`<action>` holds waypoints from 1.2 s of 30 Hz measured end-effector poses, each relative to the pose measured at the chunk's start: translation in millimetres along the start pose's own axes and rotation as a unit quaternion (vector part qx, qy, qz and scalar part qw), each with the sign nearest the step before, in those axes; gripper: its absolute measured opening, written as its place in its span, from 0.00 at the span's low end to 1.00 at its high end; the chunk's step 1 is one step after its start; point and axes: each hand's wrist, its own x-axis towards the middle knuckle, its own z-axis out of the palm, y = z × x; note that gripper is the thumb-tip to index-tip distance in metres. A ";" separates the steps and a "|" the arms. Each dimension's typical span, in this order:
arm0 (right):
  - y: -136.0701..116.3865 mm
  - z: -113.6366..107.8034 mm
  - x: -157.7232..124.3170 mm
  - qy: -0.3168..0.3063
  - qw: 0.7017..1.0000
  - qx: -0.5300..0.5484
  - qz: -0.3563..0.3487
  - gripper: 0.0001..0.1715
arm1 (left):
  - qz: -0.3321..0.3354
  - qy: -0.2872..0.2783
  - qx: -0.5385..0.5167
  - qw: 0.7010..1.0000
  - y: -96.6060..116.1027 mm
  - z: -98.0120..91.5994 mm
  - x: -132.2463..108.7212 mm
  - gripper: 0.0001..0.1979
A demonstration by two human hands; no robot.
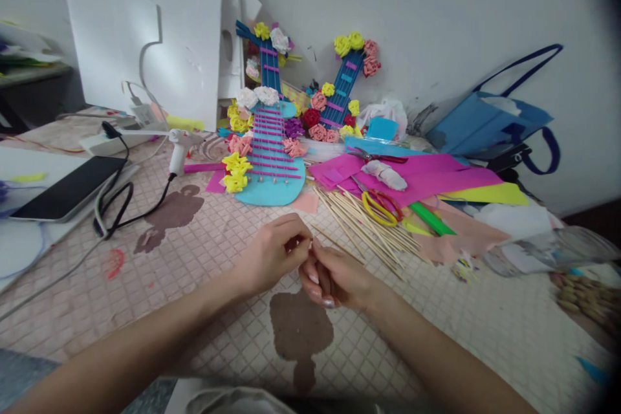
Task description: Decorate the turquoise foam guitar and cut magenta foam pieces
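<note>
My left hand (279,249) and my right hand (334,275) meet over the middle of the table, fingertips pinched together. Whatever they pinch is too small to name. A thin wooden stick (339,244) lies just behind my right hand, beside a pile of similar sticks (369,226). Beyond the hands lies a light-blue paper guitar (269,191) with magenta strips and paper flowers in yellow, white and pink. A second dark-blue guitar neck (344,87) with flowers leans at the wall.
To the left are a white glue gun (178,152) with a black cable and a dark phone or tablet (72,189). Scissors (381,208) rest near magenta paper (427,178) and a green strip (431,218). A blue bag (490,123) stands at right, with clear plastic (553,249) in front.
</note>
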 end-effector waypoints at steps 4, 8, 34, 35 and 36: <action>1.1 -2.4 1.8 -0.020 1.000 0.006 -0.022 0.31 | -0.139 -0.036 -0.195 0.970 -4.8 1.0 2.7 0.06; 1.9 -5.6 1.7 -0.076 0.997 0.026 -0.019 0.32 | -0.231 -0.097 -0.365 0.897 -10.4 0.2 4.6 0.11; 5.1 -12.0 1.1 -0.260 0.961 0.089 -0.011 0.33 | -0.327 -0.175 -0.554 0.745 -9.8 1.9 0.0 0.08; 5.2 -11.9 1.2 -0.260 0.961 0.092 -0.013 0.33 | -0.327 -0.177 -0.551 0.747 -10.0 1.7 0.0 0.08; 5.3 -11.8 1.3 -0.260 0.961 0.094 -0.014 0.33 | -0.325 -0.178 -0.549 0.749 -10.1 1.5 0.0 0.08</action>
